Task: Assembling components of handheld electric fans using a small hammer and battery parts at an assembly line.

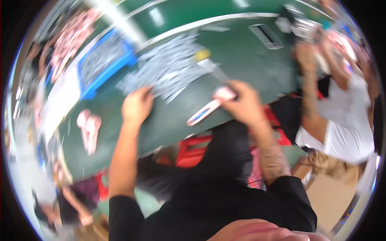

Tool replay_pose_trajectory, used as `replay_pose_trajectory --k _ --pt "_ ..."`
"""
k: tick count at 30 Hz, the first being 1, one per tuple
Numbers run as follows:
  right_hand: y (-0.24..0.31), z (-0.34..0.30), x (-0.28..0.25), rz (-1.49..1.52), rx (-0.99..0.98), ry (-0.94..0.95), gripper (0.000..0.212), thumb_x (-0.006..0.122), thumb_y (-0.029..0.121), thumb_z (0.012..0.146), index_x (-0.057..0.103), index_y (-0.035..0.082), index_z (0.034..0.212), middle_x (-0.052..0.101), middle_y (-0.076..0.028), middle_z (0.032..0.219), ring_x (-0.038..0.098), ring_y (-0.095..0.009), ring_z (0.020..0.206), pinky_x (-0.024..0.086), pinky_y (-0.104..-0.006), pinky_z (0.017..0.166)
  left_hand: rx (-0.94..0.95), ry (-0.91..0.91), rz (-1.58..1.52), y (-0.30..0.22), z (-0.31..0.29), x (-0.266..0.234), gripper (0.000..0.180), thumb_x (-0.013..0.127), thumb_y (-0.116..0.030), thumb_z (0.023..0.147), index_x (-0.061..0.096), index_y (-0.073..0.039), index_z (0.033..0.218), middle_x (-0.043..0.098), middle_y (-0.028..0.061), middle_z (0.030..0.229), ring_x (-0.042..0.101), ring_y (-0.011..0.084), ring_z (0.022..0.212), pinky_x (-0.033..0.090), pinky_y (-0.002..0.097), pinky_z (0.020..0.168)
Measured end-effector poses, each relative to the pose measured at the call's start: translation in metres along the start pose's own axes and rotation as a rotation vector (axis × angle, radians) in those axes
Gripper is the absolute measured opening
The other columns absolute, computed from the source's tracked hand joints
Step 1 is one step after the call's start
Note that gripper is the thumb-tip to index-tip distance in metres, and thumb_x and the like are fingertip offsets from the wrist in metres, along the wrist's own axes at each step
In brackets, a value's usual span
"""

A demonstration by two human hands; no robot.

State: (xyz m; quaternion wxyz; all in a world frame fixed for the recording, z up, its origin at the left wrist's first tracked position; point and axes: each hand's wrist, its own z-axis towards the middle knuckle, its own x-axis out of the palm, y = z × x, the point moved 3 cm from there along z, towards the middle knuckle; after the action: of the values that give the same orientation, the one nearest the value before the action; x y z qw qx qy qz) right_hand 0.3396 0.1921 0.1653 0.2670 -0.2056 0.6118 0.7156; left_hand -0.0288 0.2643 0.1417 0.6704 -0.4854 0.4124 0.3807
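My right hand [243, 102] is closed around the wide end of a pink handheld device [207, 110]. Its long, slim handle points toward the lower left and carries a blue strip in a pale slot. My left hand [137, 106] is at the near left edge of a loose pile of grey, flat strips [169, 64]. Its fingers are curled together; blur hides whether anything is between them. Left of that hand, two similar pink pieces [90, 128] lie side by side on the green table [165, 126].
A blue tray [106, 78] full of grey strips stands at the far left. Beyond the pile's right end is a yellow round thing [202, 54]. A dark-slotted pale piece [266, 36] lies at the back right. A co-worker in white [341, 116] sits at the right. Red stools [193, 150] show below the table edge.
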Motion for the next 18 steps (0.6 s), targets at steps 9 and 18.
replay_pose_trajectory --k 9,18 --pt "0.02 -0.021 0.021 -0.069 0.114 0.098 0.048 0.085 0.051 0.085 0.066 0.021 0.117 0.071 -0.011 0.102 0.074 -0.037 0.093 0.06 -0.0493 0.08 -0.162 -0.263 -0.326 0.015 -0.016 -0.022 0.016 0.073 -0.012 0.102 0.082 0.0 0.108 0.077 0.0087 0.087 0.064 0.009 0.07 0.052 0.0278 0.066" --pt "0.022 -0.005 0.018 -0.072 0.044 -0.024 0.051 0.092 0.041 0.083 0.068 0.009 0.114 0.076 -0.017 0.1 0.075 -0.039 0.093 0.059 -0.047 0.079 0.37 -0.242 -0.408 -0.118 -0.043 -0.003 0.032 0.076 0.002 0.094 0.078 -0.007 0.125 0.079 0.0132 0.097 0.077 0.0263 0.085 0.061 0.0371 0.079"
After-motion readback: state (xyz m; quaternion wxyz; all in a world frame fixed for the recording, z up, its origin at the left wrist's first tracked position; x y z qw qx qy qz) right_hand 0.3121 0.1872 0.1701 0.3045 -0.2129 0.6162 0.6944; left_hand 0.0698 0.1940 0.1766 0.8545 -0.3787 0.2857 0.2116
